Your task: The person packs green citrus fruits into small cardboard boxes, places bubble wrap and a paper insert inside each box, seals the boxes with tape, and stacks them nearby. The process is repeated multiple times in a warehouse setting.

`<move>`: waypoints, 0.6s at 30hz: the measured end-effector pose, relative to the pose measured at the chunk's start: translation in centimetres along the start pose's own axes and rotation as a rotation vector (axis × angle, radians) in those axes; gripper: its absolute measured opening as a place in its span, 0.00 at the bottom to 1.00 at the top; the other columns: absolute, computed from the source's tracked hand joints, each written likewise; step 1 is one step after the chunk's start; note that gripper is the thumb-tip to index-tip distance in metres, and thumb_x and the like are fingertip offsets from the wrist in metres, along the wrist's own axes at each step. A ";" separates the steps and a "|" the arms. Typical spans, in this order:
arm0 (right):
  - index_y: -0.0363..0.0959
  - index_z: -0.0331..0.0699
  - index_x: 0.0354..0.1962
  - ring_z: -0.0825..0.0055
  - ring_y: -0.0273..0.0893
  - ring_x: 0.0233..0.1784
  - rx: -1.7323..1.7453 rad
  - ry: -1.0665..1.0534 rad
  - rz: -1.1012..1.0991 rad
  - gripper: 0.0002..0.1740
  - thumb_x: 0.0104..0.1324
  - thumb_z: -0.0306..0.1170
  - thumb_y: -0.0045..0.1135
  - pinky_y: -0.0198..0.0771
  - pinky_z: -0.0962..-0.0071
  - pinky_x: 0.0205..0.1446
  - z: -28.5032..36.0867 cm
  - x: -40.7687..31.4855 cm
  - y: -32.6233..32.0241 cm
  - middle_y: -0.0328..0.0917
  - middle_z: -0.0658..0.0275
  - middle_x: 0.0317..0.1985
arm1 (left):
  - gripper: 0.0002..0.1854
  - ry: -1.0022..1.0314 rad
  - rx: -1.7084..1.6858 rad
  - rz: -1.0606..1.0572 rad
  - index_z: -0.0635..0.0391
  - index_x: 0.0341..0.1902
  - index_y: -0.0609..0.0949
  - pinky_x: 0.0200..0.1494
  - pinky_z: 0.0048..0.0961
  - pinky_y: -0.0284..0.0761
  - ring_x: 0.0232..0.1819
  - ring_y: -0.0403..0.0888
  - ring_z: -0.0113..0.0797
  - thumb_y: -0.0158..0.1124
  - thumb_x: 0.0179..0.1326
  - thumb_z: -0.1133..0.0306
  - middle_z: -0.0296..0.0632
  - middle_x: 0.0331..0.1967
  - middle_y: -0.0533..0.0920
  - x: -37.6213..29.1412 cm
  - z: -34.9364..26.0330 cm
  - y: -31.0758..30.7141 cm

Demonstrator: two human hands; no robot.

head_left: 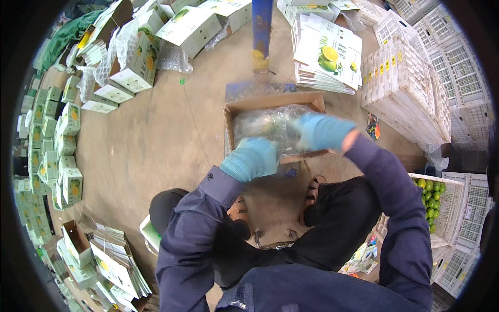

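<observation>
In front of me stands an open cardboard box (269, 102) with a clear plastic wrap (257, 124) that looks like bubble wrap inside. Something greenish shows faintly through the plastic. My left hand (251, 158), in a light-blue knit glove, reaches over the box's near left side and touches the wrap; its fingertips are hidden. My right hand (321, 130), gloved the same way, is over the box's right part against the plastic. Motion blurs it, so its finger positions are unclear. Beneath the box is a blue metal platform (234, 90).
A blue post (262, 27) rises behind the box. Flat printed cartons (331, 54) are stacked back right, beside white plastic crates (401, 85). Green citrus fruit (430, 199) fills part of a crate at right. Cartons (136, 66) with bubble wrap stand back left; packed boxes (72, 185) line the left.
</observation>
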State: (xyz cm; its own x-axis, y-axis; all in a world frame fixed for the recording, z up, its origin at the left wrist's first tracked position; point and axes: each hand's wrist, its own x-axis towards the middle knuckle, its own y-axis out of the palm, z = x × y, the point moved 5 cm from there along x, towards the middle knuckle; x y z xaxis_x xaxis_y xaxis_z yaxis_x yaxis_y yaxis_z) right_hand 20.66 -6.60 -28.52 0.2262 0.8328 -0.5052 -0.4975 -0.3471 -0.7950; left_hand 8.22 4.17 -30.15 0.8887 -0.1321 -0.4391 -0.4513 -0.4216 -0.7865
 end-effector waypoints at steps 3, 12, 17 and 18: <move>0.82 0.30 0.44 0.45 0.84 0.46 -0.103 -0.104 0.175 0.17 0.58 0.28 0.55 0.78 0.54 0.52 -2.4 1.9 6.5 0.84 0.43 0.43 | 0.26 -0.089 -0.166 0.052 0.60 0.51 0.85 0.60 0.46 0.77 0.54 0.84 0.58 0.60 0.63 0.49 0.63 0.49 0.85 1.4 1.6 1.0; 0.79 0.33 0.43 0.81 0.81 0.29 1.067 0.134 -0.245 0.10 0.65 0.28 0.64 0.78 0.78 0.30 -8.1 -6.3 -5.1 0.81 0.64 0.32 | 0.26 -0.322 -0.150 0.122 0.63 0.52 0.87 0.65 0.45 0.75 0.59 0.83 0.57 0.57 0.62 0.54 0.62 0.55 0.84 4.2 3.9 4.1; 0.77 0.34 0.36 0.74 0.82 0.31 0.701 0.175 -0.048 0.13 0.56 0.29 0.71 0.77 0.72 0.35 -7.0 -1.7 2.1 0.82 0.61 0.31 | 0.26 -0.259 -0.098 0.060 0.62 0.48 0.87 0.63 0.46 0.77 0.57 0.84 0.57 0.59 0.63 0.50 0.61 0.54 0.84 5.6 2.9 4.6; 0.78 0.33 0.35 0.67 0.84 0.34 0.471 0.140 -0.083 0.15 0.54 0.32 0.71 0.78 0.66 0.39 -6.6 0.7 3.0 0.83 0.56 0.32 | 0.25 -0.304 -0.085 0.123 0.61 0.46 0.88 0.61 0.46 0.78 0.56 0.84 0.57 0.60 0.62 0.50 0.61 0.52 0.85 5.9 2.6 4.5</move>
State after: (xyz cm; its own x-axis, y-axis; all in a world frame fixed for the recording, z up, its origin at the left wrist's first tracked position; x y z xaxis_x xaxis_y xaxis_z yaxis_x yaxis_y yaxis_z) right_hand 24.83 -9.83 -33.47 0.3749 0.7724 -0.5126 -0.7903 -0.0228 -0.6123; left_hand 11.17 3.83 -37.42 0.7572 0.0811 -0.6481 -0.5343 -0.4937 -0.6861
